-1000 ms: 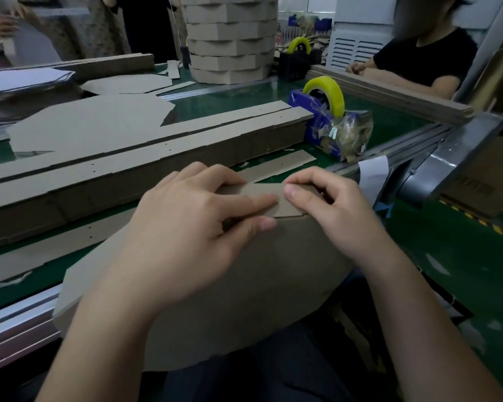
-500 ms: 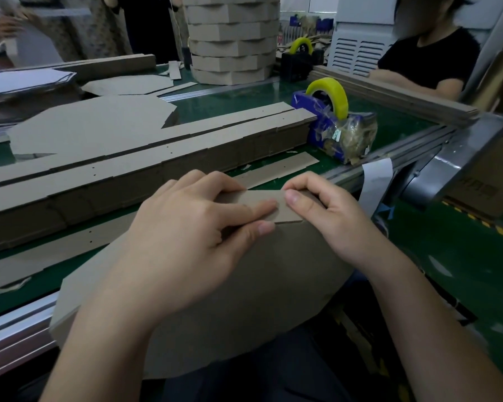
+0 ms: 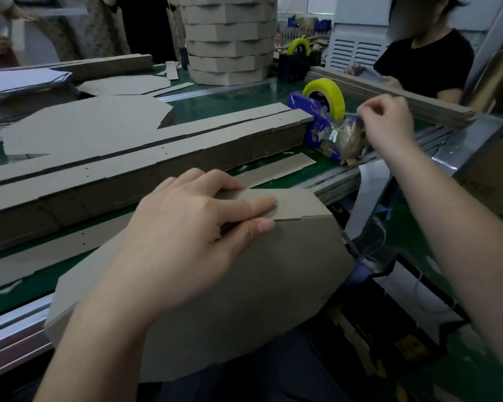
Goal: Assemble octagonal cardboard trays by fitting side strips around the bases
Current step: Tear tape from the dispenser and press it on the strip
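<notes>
1. Fingers of the left hand are clamped on the side strip. The forefinger lies flat along its face, the others curl over its far edge, and the thumb presses just below the seam.
2. That strip stands bent along the far edge of the octagonal base, and a tab sits in the seam line beside the thumb tip. The base is tilted, with its near part over the person's lap and its far part against the edge of the table.
3. A single loose strip lies flat on the green table just beyond the left hand.
4. Behind it run long stacks of strips, laid side by side across the table.
5. To the right, the right hand is raised at the blue tape dispenser. Its thumb and forefinger are pinched together on the loose end of the tape, and its other fingers are curled in. The clear film itself is hard to see.
6. Farther left lie flat octagonal blanks.
7. At the back stands a tall stack of finished trays, with a black dispenser beside it.
8. A person in a black shirt sits at the far right.
</notes>
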Available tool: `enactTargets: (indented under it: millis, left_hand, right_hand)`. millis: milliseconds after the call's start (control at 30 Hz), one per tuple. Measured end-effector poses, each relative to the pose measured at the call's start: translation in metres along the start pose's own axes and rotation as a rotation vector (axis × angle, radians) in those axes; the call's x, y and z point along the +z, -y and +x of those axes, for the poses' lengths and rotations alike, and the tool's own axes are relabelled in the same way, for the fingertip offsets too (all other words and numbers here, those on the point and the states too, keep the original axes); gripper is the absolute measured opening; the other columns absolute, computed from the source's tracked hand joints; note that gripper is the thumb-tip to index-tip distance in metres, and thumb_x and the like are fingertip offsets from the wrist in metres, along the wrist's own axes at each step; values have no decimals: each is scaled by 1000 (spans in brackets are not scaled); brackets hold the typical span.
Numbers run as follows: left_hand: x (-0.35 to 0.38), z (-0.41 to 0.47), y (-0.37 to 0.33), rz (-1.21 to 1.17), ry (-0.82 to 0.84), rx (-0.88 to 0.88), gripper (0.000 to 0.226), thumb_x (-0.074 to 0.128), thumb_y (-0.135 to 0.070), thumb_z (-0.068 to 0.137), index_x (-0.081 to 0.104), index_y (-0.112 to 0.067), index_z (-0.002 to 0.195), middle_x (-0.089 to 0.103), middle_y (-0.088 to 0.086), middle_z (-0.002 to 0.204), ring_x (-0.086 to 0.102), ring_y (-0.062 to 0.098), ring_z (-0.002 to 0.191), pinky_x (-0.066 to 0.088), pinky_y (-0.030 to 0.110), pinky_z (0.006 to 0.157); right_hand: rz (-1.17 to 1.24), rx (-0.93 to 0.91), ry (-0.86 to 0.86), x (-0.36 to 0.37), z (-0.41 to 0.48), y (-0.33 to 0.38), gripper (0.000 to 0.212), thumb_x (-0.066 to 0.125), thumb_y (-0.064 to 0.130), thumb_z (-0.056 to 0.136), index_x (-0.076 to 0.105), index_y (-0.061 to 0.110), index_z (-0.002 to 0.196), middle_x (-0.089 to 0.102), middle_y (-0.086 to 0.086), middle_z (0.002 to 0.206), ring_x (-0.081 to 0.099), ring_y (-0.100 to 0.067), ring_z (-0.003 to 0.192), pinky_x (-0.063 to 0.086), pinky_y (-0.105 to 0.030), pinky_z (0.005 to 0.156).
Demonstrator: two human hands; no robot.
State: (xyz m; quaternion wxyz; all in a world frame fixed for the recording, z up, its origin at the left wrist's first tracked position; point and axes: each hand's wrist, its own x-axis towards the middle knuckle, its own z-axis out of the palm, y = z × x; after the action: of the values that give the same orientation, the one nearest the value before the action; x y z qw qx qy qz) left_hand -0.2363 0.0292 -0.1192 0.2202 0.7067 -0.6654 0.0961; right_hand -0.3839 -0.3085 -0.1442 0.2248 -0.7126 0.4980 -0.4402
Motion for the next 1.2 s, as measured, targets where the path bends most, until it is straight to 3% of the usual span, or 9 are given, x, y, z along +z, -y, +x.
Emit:
enactTargets:
  millis: [133, 233, 400, 500, 633, 767, 1000, 1100, 1200]
  left_hand:
    - [2, 4, -2, 7, 5, 5, 39, 35, -59, 88, 63, -50, 114, 64, -10, 110, 57, 18, 98, 48, 37, 74]
    - [2, 5, -2, 11, 7, 7, 38, 37, -58, 88, 64, -49, 113, 64, -10, 109, 58, 18, 97, 49, 37, 73]
    - [4, 8, -1, 25, 9, 7, 38, 37, -58, 88, 64, -49, 113, 64, -11, 108, 58, 18, 97, 48, 37, 72]
    - [5, 9, -1, 25, 5, 11, 39, 36, -58, 88, 65, -48, 113, 64, -10, 108, 58, 18, 96, 47, 36, 69]
    - [5, 10, -2, 44, 8, 24, 39, 37, -56, 89, 65, -47, 114, 64, -10, 108, 59, 18, 95, 49, 38, 67]
    - [5, 9, -3, 44, 2, 23, 38, 39, -55, 89, 66, -46, 113, 65, -10, 107, 59, 19, 94, 49, 39, 67]
    - [5, 11, -3, 54, 8, 27, 37, 40, -54, 89, 66, -46, 114, 64, -11, 106, 59, 18, 92, 49, 39, 65]
    - [6, 11, -3, 62, 6, 28, 37, 40, -54, 89, 66, -45, 114, 64, -10, 106, 59, 19, 90, 48, 38, 63]
    - [7, 12, -3, 71, 4, 35, 37, 39, -54, 90, 67, -45, 113, 65, -10, 106, 59, 19, 89, 47, 36, 62]
  right_hand:
    - [-152, 163, 135, 10, 39, -19, 35, 49, 46, 94, 60, 21, 117, 39, -10, 140, 50, -29, 113, 36, -33, 84]
    - [-78, 169, 199, 9, 51, -19, 33, 51, 45, 92, 63, 22, 113, 58, -3, 117, 54, -23, 99, 42, -36, 83]
    - [34, 299, 261, -1, 55, -14, 29, 62, 49, 80, 63, 24, 94, 52, 0, 81, 43, -16, 66, 34, -29, 55]
    - [162, 422, 330, -6, 61, -16, 22, 71, 38, 74, 66, 22, 87, 54, 1, 83, 33, -10, 58, 30, -24, 50]
    - [394, 583, 378, -7, 64, -17, 7, 70, 27, 80, 71, 20, 77, 63, 9, 87, 30, -3, 49, 29, -14, 43]
    - [513, 601, 334, -4, 61, -22, 11, 71, 25, 81, 71, 20, 71, 64, 14, 70, 33, -3, 55, 37, -16, 53]
    - [659, 551, 298, -4, 64, -30, 9, 74, 28, 73, 71, 19, 73, 48, 14, 45, 36, -3, 43, 42, -24, 61]
    - [851, 483, 240, -3, 53, -39, 8, 68, 20, 76, 65, 18, 70, 51, 14, 46, 39, -2, 39, 41, -27, 66]
    - [1096, 425, 168, -2, 37, -47, 23, 60, 7, 79, 56, 15, 58, 49, 9, 47, 38, -4, 42, 44, -29, 71]
